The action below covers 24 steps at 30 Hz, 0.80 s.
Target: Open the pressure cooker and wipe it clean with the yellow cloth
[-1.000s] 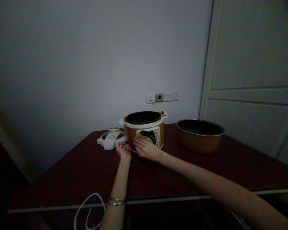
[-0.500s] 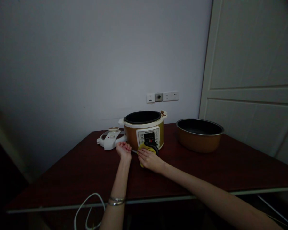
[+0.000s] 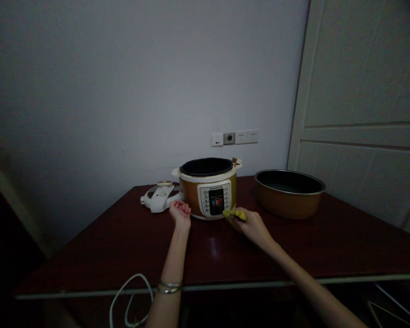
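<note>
pale wall [image 3: 157, 82], white sockets [image 3: 246, 137], panelled door [image 3: 358, 91] at right

The left hand [image 3: 180, 214] and right hand [image 3: 255, 227] are bare, their forearms [image 3: 176, 255] slim and tapered. Around the left forearm sit shiny silvery bangles [image 3: 170, 288], apparently 2, narrow and rounded, their surface detail too dim to read.

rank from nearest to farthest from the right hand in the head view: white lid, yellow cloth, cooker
From the right hand:
1. Yellow cloth: held in that hand.
2. Cooker: just beyond the hand, toward the left.
3. White lid: farther left, on the cooker's left side.
</note>
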### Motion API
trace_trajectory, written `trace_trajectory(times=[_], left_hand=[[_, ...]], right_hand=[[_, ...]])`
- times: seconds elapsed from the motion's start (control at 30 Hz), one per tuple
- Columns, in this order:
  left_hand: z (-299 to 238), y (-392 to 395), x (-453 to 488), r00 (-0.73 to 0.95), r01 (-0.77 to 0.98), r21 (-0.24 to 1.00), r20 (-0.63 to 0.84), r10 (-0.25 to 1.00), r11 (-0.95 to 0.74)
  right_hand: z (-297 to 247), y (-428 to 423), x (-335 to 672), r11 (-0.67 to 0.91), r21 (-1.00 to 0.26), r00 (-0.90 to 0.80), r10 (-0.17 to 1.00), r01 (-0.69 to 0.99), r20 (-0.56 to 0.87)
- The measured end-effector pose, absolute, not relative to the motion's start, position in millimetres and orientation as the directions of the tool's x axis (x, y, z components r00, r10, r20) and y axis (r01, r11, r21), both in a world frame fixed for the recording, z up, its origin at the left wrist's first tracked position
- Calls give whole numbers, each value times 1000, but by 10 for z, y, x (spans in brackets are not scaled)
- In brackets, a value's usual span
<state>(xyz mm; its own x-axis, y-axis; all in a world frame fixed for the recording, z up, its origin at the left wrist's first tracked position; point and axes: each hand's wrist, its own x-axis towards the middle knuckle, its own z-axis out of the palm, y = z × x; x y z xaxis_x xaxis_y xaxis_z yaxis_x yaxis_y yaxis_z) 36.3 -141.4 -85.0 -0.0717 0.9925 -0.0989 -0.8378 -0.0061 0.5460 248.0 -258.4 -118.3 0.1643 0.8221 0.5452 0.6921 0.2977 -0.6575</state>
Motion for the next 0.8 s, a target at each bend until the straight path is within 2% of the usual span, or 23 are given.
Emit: trace_trajectory(times=[0.17, 0.27, 0.47, 0.67, 0.8], left_hand=[[-839, -1427, 378, -67, -836, 549, -86, 994, -9], [-835, -1431, 380, -62, -833, 553, -82, 995, -6], [-828, -1443, 386, -41, -829, 559, -68, 997, 4], [-814, -1452, 383, -32, -833, 553, -62, 998, 8], [-802, -1455, 385, -34, -837, 548, -65, 997, 7]], right_hand=[[-1116, -2450, 2902, 203, -760, 428, 724, 617, 540], [-1145, -2320, 2896, 195, -798, 499, 690, 571, 525], [-1257, -2129, 2606, 163, -865, 505, 755, 474, 419], [-1382, -2053, 2445, 158, -966, 531, 811, 203, 244], [-1475, -2067, 2256, 184, -981, 495, 847, 64, 192]])
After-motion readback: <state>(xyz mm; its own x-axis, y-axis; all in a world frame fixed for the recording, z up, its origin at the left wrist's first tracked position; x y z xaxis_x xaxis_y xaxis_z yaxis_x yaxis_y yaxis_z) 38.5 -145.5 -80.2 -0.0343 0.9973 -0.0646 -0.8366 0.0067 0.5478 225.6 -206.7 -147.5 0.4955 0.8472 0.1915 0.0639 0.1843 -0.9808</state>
